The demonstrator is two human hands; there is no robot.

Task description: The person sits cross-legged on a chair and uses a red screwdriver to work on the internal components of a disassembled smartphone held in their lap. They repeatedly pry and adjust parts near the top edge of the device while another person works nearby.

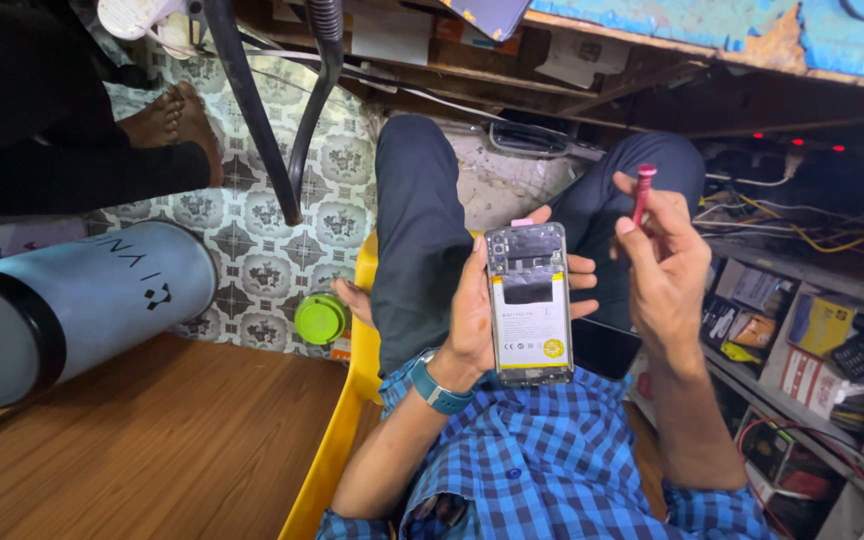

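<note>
Left hand [472, 320] grasps an opened phone [528, 303], battery showing. Right hand [667, 265], just right of it, pinches a red screwdriver [642, 192] upright.

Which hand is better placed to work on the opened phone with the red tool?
Probably the right hand: it already pinches the red tool, raised just right of the phone. The left hand is wrapped around the phone, holding its open back up, so it is occupied.

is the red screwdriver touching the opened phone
Apart. The head view shows the red screwdriver raised in the right hand, with a plain gap of dark trousers and fingers between it and the opened phone, which the left hand holds.
</note>
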